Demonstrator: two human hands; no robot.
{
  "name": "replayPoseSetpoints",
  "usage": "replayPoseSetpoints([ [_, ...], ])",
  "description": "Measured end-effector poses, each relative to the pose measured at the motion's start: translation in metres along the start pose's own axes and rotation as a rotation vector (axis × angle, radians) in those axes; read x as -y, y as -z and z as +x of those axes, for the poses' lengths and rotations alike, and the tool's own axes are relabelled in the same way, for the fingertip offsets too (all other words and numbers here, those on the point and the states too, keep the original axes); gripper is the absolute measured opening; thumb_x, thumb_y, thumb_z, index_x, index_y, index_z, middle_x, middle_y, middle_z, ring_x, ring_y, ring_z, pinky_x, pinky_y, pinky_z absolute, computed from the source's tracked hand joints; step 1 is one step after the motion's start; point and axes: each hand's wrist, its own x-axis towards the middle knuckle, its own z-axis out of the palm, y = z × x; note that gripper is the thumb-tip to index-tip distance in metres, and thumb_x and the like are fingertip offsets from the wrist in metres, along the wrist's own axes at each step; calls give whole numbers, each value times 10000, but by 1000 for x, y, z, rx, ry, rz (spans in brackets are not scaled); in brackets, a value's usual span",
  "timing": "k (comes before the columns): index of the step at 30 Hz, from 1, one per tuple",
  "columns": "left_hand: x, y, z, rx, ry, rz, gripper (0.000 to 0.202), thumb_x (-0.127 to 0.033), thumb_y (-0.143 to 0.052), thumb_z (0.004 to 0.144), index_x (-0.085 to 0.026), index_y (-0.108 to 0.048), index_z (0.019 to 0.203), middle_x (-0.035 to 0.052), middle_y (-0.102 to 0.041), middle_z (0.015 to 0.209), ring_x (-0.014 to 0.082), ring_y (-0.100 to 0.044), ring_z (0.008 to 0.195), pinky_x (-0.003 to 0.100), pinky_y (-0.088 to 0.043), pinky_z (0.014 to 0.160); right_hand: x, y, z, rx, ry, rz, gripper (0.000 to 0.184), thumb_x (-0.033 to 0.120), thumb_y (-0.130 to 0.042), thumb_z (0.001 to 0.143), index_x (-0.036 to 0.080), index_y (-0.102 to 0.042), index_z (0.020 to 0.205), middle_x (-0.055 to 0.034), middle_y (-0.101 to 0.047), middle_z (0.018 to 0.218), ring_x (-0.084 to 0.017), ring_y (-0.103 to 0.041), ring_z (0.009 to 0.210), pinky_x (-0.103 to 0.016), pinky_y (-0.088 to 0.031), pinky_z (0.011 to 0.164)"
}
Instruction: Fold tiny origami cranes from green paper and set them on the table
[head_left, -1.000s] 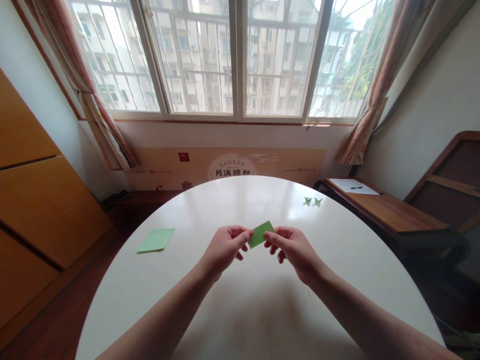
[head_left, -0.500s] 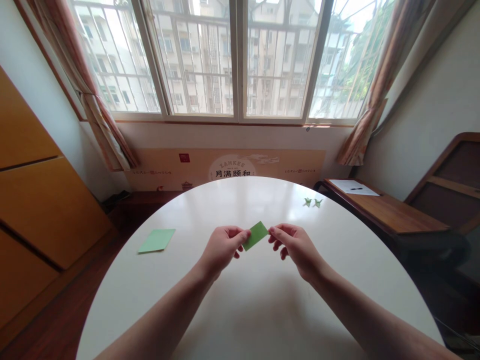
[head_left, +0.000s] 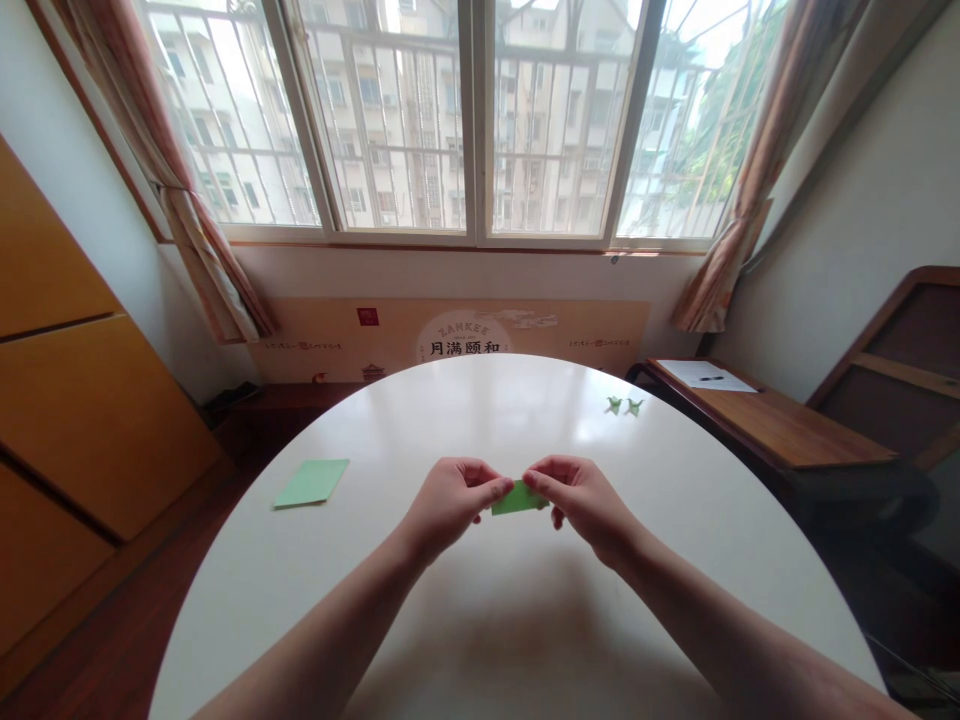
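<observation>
A small green piece of paper (head_left: 517,499), apparently folded, is held up above the white round table (head_left: 480,420). My left hand (head_left: 461,505) pinches its left side between thumb and fingers. At the upper right part of the paper, my right hand (head_left: 574,495) is closed on it too. The thumbs are close together along the top edge and cover part of the paper. Beyond my right hand, two small green folded paper figures (head_left: 625,406) rest side by side near the far right edge of the table.
Light green square sheets (head_left: 311,483) lie on the table to the left. A wooden side table (head_left: 780,420) at the right bears a white paper (head_left: 705,376) with a pen. Behind the table runs a printed beige panel (head_left: 322,325) under the window.
My right hand has moved left and onto the paper's top edge, its thumb now near the left one. The paper has turned from slanted to nearly level and sits slightly lower.
</observation>
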Motion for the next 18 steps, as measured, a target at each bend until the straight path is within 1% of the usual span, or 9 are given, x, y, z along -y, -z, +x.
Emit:
replayPoseSetpoints([
  [7, 0, 7, 4, -87, -44, -8, 268, -392, -668, 754, -128, -687, 713, 16, -617, 623, 120, -525, 544, 219, -436, 470, -1, 9, 4, -108, 8, -2, 356, 481, -731, 761, 133, -724, 829, -46, -643, 684, -143, -533, 605, -213, -375, 412],
  [11, 2, 6, 4, -140, -80, -6, 294, -419, -631, 796, -129, -679, 814, 36, -638, 687, 147, -559, 619, 221, -453, 471, -1, 9, 4, -126, 6, -4, 357, 482, -739, 751, 131, -730, 818, -51, -648, 681, -145, -533, 598, -219, -376, 411],
  [13, 3, 4, 4, -116, -97, 0, 330, -434, -638, 798, -127, -699, 900, 60, -678, 756, 167, -585, 657, 232, -467, 471, -1, 7, 4, -120, 7, -6, 353, 482, -742, 749, 133, -735, 802, -43, -640, 652, -136, -514, 564, -224, -371, 407],
  [15, 3, 1, 4, -62, -107, 13, 350, -437, -668, 780, -126, -727, 931, 80, -711, 803, 178, -601, 662, 245, -476, 473, -1, 4, 3, -105, 12, -8, 345, 478, -746, 747, 134, -740, 780, -35, -635, 631, -121, -488, 525, -229, -368, 406],
  [18, 3, -3, 1, -8, -114, 36, 303, -415, -689, 763, -124, -754, 815, 71, -706, 720, 159, -576, 580, 253, -467, 476, 0, 0, 1, -73, 16, -7, 326, 458, -754, 737, 132, -743, 756, -33, -643, 626, -111, -480, 501, -231, -371, 407],
])
